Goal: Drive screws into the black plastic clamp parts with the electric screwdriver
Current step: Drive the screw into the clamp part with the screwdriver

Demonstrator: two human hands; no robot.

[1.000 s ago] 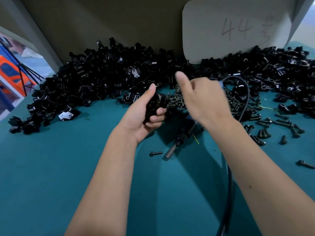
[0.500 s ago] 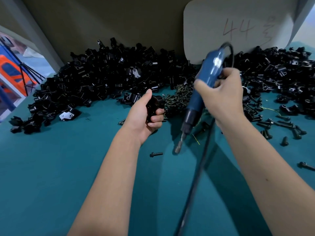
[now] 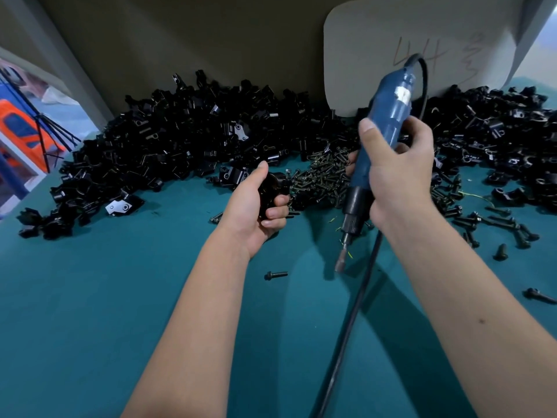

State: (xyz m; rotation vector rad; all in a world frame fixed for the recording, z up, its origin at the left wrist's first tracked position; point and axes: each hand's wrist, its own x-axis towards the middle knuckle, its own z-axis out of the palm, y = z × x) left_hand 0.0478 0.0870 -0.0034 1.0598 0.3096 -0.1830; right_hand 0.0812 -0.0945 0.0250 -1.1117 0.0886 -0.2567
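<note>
Right hand [image 3: 398, 173] gripping screwdriver [image 3: 388, 110] (bit above bare mat [image 3: 90, 312]), left hand [image 3: 253, 212] seemingly clutching clamp [image 3: 269, 191]

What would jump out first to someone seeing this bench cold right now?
The blue electric screwdriver, gripped nearly upright in the right hand at centre right, bit pointing down over the teal table. Behind it a big heap of black clamp parts sprawls along the back wall, with a pile of screws between the hands. The left hand grips one black clamp part.
</note>
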